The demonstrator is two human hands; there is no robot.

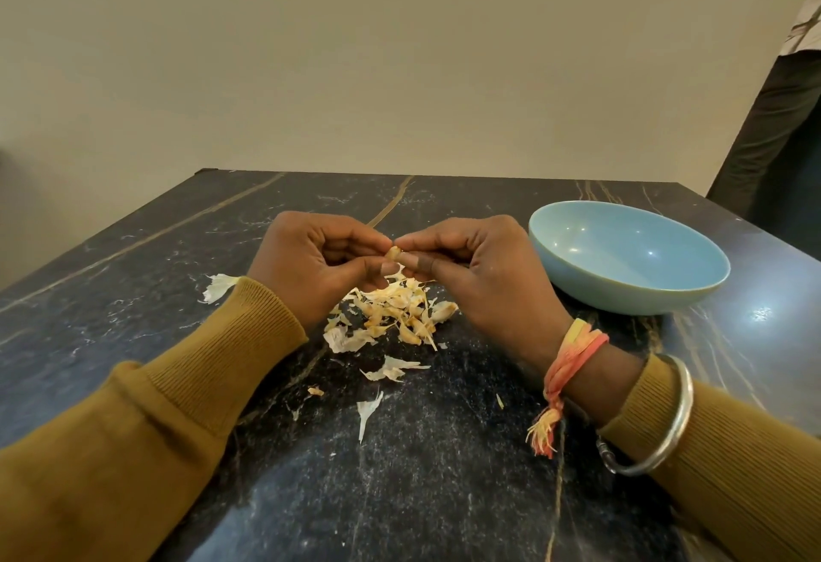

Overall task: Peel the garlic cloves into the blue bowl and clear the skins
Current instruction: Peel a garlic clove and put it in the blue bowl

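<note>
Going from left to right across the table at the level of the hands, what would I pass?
Loose white skin → left hand → garlic clove → right hand → blue bowl.

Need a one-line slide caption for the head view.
The left hand and right hand pinch one garlic clove above the pile of skins; blue bowl looks empty.

Only the tip of the garlic clove shows; the rest is buried in the pinch between left hand and right hand. Far side of the skin pile is hidden behind both hands; cloves vs skins in it: can't tell. Frame edges crop the table and the standing person at right.
</note>
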